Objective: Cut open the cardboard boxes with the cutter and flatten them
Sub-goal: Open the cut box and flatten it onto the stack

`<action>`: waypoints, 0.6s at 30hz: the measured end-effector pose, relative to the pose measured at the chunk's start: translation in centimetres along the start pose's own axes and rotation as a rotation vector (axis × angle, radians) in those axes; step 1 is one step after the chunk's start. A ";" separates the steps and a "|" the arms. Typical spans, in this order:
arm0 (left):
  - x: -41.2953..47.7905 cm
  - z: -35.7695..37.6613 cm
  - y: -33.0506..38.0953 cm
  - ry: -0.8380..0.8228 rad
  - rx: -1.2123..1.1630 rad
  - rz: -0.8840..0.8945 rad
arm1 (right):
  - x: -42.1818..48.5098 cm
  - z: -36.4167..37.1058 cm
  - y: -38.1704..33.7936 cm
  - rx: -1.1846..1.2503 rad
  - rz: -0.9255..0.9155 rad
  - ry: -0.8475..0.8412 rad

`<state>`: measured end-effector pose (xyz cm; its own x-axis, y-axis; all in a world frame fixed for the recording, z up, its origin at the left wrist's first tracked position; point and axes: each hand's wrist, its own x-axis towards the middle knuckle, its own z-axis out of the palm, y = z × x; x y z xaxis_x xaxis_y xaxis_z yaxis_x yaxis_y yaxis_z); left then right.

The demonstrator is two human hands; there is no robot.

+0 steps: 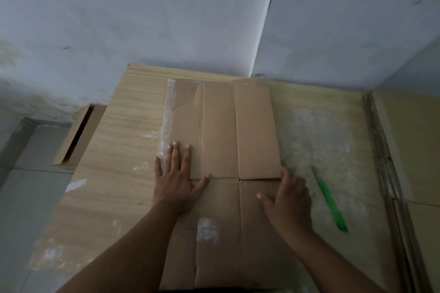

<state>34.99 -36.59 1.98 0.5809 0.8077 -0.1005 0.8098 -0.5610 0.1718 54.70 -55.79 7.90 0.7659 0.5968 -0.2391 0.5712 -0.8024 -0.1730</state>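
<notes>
Head view. Found one flattened cardboard box [219, 150] spread lengthwise across the middle of a wooden tabletop [114, 150], flaps toward the wall, creases running away from the camera. Noted a strip of clear tape [166, 116] along its far-left edge. Logged left hand [175, 181] palm-down on the left panel, fingers straight and spread, pressed flat, nothing clasped. Logged right hand [289, 200] at the right edge of the same box, beside the slit between flap and panel, thumb laid on top of the cardboard; could not tell whether the fingers curled under the edge or only rested against it. Found green cutter [332, 204] loose on the tabletop, near the right hand but apart from it. Listed also: a second cardboard box [76, 135] beside the table's left edge; stacked flat cardboard [404, 150] along the right side.
</notes>
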 end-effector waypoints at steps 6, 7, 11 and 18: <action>0.0 0.0 0.0 0.010 -0.010 -0.013 | 1.6 1.7 -5.3 -0.008 -0.331 0.112; 0.0 -0.1 0.1 0.015 -0.011 -0.014 | 1.4 2.6 -6.3 -0.008 -0.404 0.033; -0.3 -0.2 0.1 0.006 -0.008 -0.003 | 2.7 5.6 -7.3 -0.039 -0.486 -0.030; -0.1 -0.1 0.1 0.019 0.007 -0.005 | 10.4 4.7 -8.2 -0.056 -0.394 0.068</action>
<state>35.03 -36.69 2.06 0.5754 0.8136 -0.0831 0.8132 -0.5583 0.1644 56.53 -43.02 2.31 0.5017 0.8591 -0.1011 0.8388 -0.5117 -0.1860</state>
